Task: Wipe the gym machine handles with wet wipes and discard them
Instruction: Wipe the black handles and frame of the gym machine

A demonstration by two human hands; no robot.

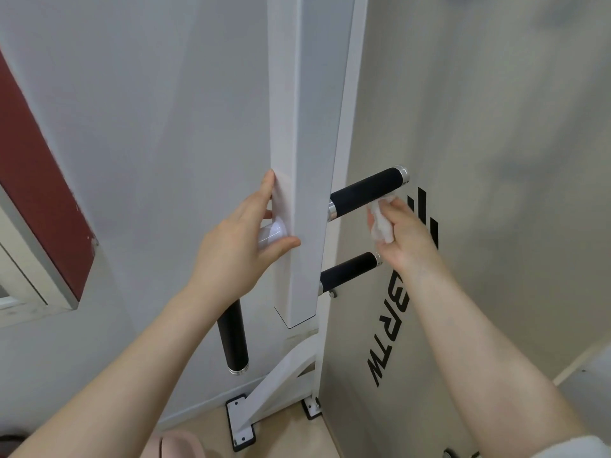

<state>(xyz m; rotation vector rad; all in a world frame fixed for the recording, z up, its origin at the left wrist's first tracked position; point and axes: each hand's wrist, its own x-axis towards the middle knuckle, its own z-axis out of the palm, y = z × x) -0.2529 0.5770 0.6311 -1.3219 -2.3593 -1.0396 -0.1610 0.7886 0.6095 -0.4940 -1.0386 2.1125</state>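
Setting: I look down along a white gym machine post [305, 160] that stands against a pale wall, its bracket foot [239, 421] on a beige floor.
Upper handle: a black padded handle [365, 192] with silver end caps sticks out to the right of the post, near the middle of my view.
Lower handle: a second black handle [348, 271] juts out below the first, parallel to it.
Hanging handle: a third black handle [233, 337] points down on the left of the post, partly behind my left forearm.
Wet wipe: a crumpled white wet wipe [380, 223] sits just under the upper handle, touching its underside.
Right hand: my right hand [405, 233] holds the wipe bunched in curled fingers and presses it up against the upper handle.
Left hand: my left hand [244, 239] grips the post's edge, thumb on the front face, fingers wrapped behind it.
Panel: a beige panel [496, 226] to the right carries black lettering.
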